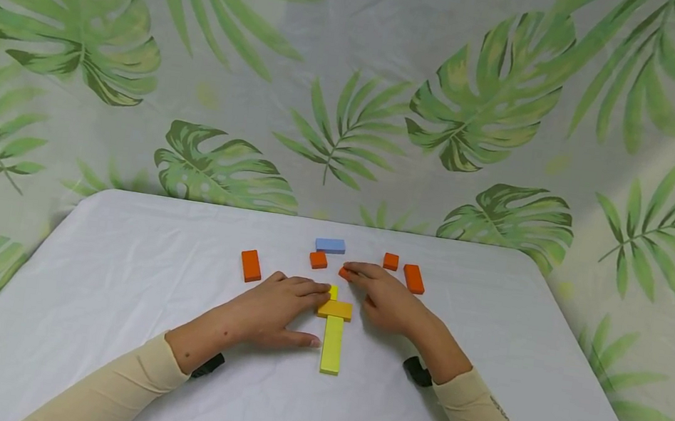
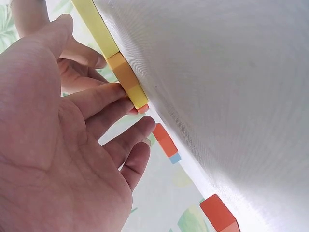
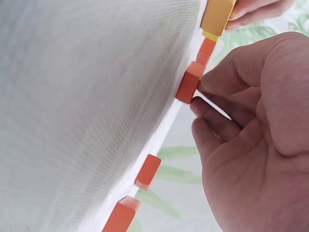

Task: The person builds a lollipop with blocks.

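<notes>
Right hand: fingers pinch a red block just beyond the short yellow block. Left hand: fingers extended, touching the short yellow block, thumb spread apart.

Risk 1: a sideways nudge from the left fingers could skew the short yellow block and the crosswise orange block, spoiling alignment with the long yellow block.

Risk 2: a loose pinch could twist the red block or knock the nearby red cube.

Worktop: white cloth, might drag if pressed. Room: leaf-print backdrop behind.
</notes>
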A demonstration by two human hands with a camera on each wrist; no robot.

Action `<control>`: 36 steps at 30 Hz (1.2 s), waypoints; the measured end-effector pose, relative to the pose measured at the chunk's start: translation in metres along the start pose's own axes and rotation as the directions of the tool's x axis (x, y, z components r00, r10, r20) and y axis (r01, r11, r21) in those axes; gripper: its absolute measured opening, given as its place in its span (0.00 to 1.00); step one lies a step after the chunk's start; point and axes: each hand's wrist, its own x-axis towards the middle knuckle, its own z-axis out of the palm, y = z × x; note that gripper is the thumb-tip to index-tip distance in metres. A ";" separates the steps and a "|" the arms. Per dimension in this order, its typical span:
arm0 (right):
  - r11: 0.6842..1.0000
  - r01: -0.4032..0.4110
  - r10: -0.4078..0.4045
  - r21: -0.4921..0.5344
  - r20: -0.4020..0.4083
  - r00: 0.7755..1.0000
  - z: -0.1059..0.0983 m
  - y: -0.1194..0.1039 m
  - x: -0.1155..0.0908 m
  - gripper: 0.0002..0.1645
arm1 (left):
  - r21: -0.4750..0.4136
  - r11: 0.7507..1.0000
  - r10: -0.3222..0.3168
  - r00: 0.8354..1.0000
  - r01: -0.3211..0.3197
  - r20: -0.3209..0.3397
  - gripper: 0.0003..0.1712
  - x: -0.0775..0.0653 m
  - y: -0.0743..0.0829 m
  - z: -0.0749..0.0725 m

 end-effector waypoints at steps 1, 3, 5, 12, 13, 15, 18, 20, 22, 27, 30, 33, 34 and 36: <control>1.000 0.000 0.000 -0.001 0.000 1.000 0.000 0.000 0.000 0.35 | 0.000 1.000 0.000 1.000 0.000 0.000 0.47 0.000 0.000 0.000; 1.000 0.001 -0.001 -0.003 -0.002 1.000 0.001 0.000 0.000 0.34 | 0.001 1.000 0.001 1.000 -0.001 -0.002 0.47 0.000 0.000 0.000; 1.000 -0.005 0.004 -0.009 -0.002 1.000 0.001 0.000 0.000 0.34 | 0.002 1.000 0.004 1.000 -0.004 -0.006 0.47 0.000 0.000 0.001; 0.999 -0.034 0.034 -0.002 0.018 0.999 0.002 -0.003 -0.002 0.31 | 0.000 1.000 0.003 1.000 -0.003 -0.011 0.47 -0.001 0.000 0.000; 0.999 -0.036 0.036 0.005 0.019 0.999 0.002 -0.003 -0.003 0.30 | 0.000 1.000 0.002 1.000 -0.002 -0.010 0.47 -0.001 0.000 0.000; 0.999 -0.040 0.039 0.013 0.024 0.999 0.002 -0.003 -0.005 0.30 | -0.001 1.000 0.002 1.000 -0.002 -0.008 0.47 -0.001 0.000 0.000; 0.999 -0.042 0.041 0.018 0.026 0.999 0.002 -0.003 -0.007 0.30 | -0.002 1.000 0.003 1.000 -0.003 -0.009 0.47 -0.001 0.000 0.000; 0.999 -0.037 0.037 0.019 0.024 0.999 0.002 -0.003 -0.009 0.30 | -0.005 1.000 0.004 1.000 -0.005 -0.008 0.47 -0.001 0.000 0.000; 0.999 -0.030 0.029 0.023 0.021 0.999 0.002 -0.004 -0.010 0.31 | -0.008 1.000 0.004 1.000 -0.004 -0.007 0.47 -0.001 0.000 0.000; 1.000 -0.011 0.011 0.028 0.013 1.000 0.000 -0.005 -0.014 0.31 | -0.006 1.000 -0.001 1.000 0.001 -0.003 0.47 0.000 0.000 0.000; 1.000 -0.004 0.003 0.030 0.013 1.000 0.000 -0.006 -0.016 0.31 | 0.000 1.000 -0.002 1.000 0.002 0.000 0.47 0.000 0.000 -0.001; 0.999 -0.002 0.001 0.037 0.021 1.000 0.001 -0.007 -0.018 0.32 | -0.001 1.000 0.000 1.000 0.000 0.000 0.47 -0.001 0.000 -0.001; 0.999 -0.002 0.001 0.040 0.023 1.000 0.001 -0.007 -0.019 0.32 | -0.002 1.000 0.000 1.000 0.000 0.000 0.47 -0.001 0.000 -0.001; 0.999 0.005 -0.006 0.042 0.023 1.000 0.002 -0.008 -0.021 0.32 | -0.006 1.000 0.000 1.000 0.000 0.001 0.47 -0.001 0.000 -0.001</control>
